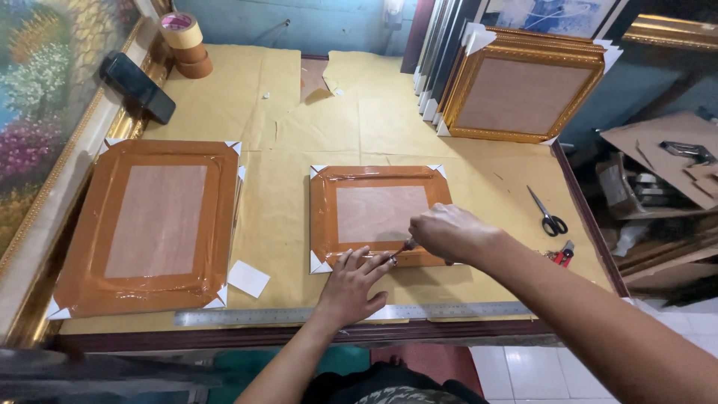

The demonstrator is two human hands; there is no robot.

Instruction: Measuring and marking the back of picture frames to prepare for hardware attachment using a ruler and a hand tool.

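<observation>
Right now my left hand point(351, 284) lies flat, fingers spread, pressing the near edge of the small frame point(380, 215), which rests face down in the middle of the paper-covered table point(299, 127). My right hand point(447, 233) is curled tight around a small tool point(404, 246) whose tip meets the frame's bottom rail just beside my left fingertips; what kind of tool it is I cannot tell. I count two taped frames lying flat: this one, and a larger frame point(153, 224) well apart to the left, both wrapped in brown tape with white corner guards. One loose white card point(247, 278) sits by the larger frame's near right corner. A stack of gold frames point(520, 93) leans upright at the far right; how many are in it I cannot tell. Three tape rolls point(187, 45) are stacked at the far left, next to one black phone point(138, 87). One pair of scissors point(550, 215) lies near the right edge, with a small red-handled item point(562, 254) just below it. One steel ruler point(329, 314) runs along the near edge, under my left wrist. Bare paper lies open between the two flat frames, and beyond the small frame toward the far edge.
</observation>
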